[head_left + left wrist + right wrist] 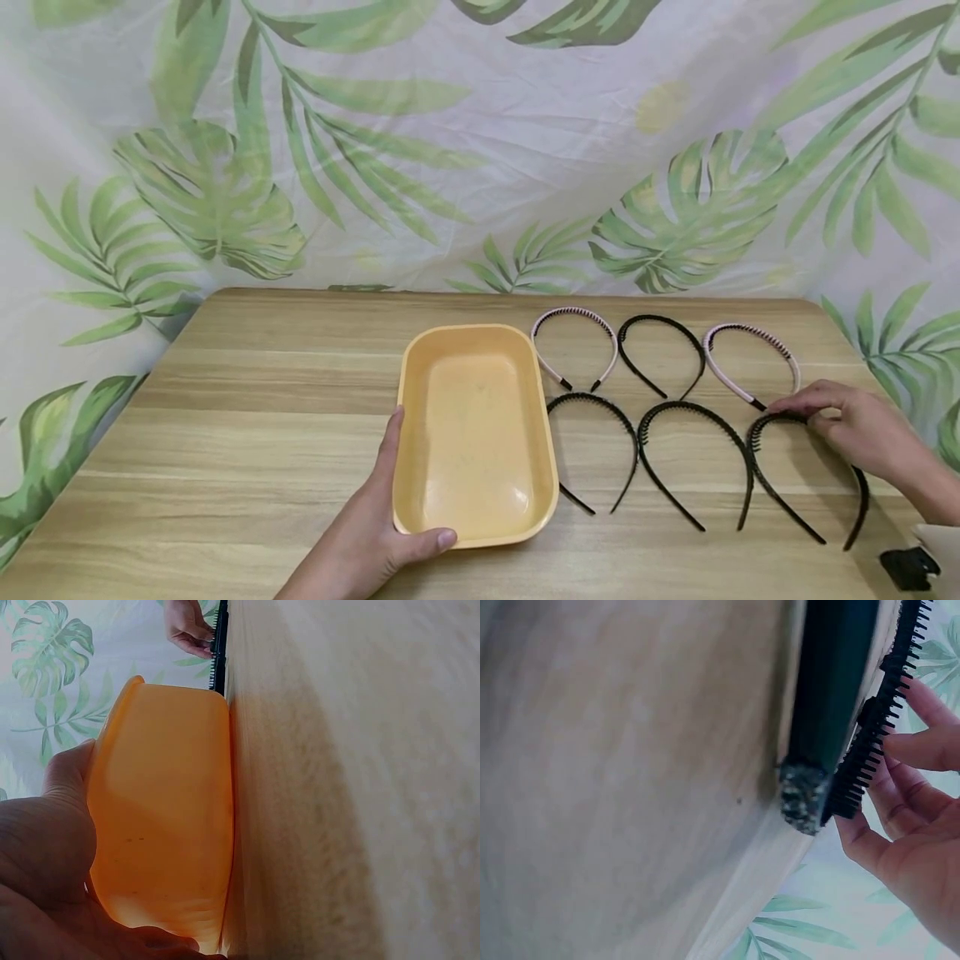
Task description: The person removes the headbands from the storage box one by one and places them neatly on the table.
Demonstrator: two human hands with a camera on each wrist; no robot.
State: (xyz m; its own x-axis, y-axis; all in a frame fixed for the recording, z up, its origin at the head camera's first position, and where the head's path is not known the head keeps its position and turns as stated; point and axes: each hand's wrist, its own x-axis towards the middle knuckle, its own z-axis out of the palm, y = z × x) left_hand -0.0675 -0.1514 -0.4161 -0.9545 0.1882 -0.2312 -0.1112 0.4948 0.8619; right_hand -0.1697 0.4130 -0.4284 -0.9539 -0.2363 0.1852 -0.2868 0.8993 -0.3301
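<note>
My left hand (367, 529) grips the near left corner of a yellow-orange plastic basin (480, 433), thumb over its rim and fingers along its outer side. The basin sits on the table, and nothing lies in it. At the right, my right hand (858, 425) pinches the top of a black toothed headband (864, 500); its teeth (866, 761) show between thumb and fingers in the right wrist view. This headband's open ends point toward me. Beside it lie a middle black headband (693, 407) and a left one (588, 396), partly behind the basin's edge.
A back row holds a pink headband (573, 311), a black headband (660, 317) and another pink headband (722, 377) near my right fingers. The wood-grain table (262, 433) extends left of the basin. A leaf-patterned cloth (450, 167) hangs behind its far edge.
</note>
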